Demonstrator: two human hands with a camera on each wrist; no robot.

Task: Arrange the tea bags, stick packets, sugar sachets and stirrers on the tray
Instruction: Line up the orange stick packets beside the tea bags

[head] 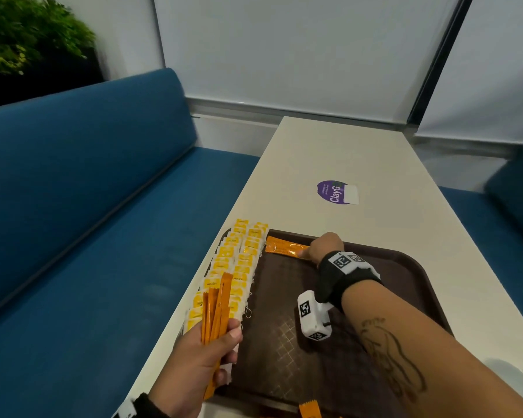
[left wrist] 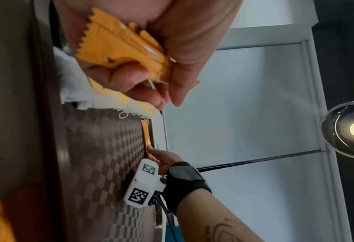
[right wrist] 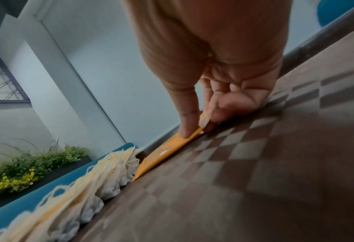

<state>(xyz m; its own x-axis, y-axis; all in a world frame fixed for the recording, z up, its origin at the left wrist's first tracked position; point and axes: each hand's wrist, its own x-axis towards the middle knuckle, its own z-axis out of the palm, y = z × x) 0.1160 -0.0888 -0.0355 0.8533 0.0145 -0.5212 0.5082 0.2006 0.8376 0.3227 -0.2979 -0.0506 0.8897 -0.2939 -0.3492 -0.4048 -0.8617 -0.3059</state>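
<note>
A brown tray (head: 405, 267) lies on the white table. Two rows of yellow-tagged tea bags (head: 239, 260) run along its left side. My left hand (head: 206, 354) grips a bundle of orange stick packets (head: 216, 309), whose serrated ends (left wrist: 114, 44) show in the left wrist view. My right hand (head: 320, 248) pinches one orange stick packet (head: 284, 247) lying flat along the tray's far rim; in the right wrist view thumb and finger clamp that packet (right wrist: 171, 147) next to the tea bags (right wrist: 109, 172).
The table (head: 360, 164) carries a purple round sticker (head: 335, 192) beyond the tray. Another orange packet end (head: 310, 410) pokes in at the near tray edge. A blue bench (head: 88, 206) runs along the left, with plants (head: 27, 34) behind it.
</note>
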